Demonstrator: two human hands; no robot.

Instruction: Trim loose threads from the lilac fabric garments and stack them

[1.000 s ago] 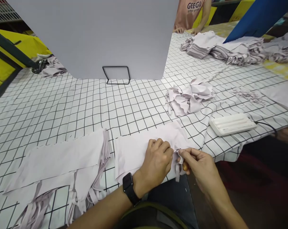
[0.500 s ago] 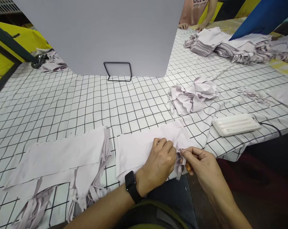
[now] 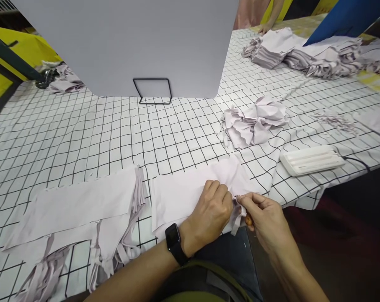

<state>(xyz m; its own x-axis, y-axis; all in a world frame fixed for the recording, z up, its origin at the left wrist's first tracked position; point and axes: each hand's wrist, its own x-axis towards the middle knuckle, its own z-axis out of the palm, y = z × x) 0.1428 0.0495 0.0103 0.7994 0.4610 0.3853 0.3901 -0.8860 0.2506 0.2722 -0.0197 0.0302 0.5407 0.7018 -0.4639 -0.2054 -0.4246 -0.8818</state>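
Observation:
Near the table's front edge, a pale pink fabric piece [image 3: 183, 193] lies flat with its right end bunched up. My left hand [image 3: 210, 212], with a black watch on the wrist, is closed on that bunched end. Right beside it, my right hand [image 3: 259, 214] pinches at a narrow fabric strip [image 3: 236, 224] hanging from the piece. A small tool with an orange-brown handle [image 3: 249, 219] shows under the right fingers; its working end is mostly hidden, so I cannot tell its exact kind.
Stacked fabric pieces with straps [image 3: 83, 205] lie at left. A crumpled fabric heap [image 3: 252, 121], a white power strip [image 3: 312, 160] and thread scraps [image 3: 336, 121] are at right. A grey panel [image 3: 130, 46] stands behind. Farther back are fabric stacks [image 3: 274, 48] and another person's hand [image 3: 265, 28].
The view has shifted slightly, so the background sits a little higher. Both hands stay at the same end of the fabric, with only slight finger movement. One of the other person's hands has left view.

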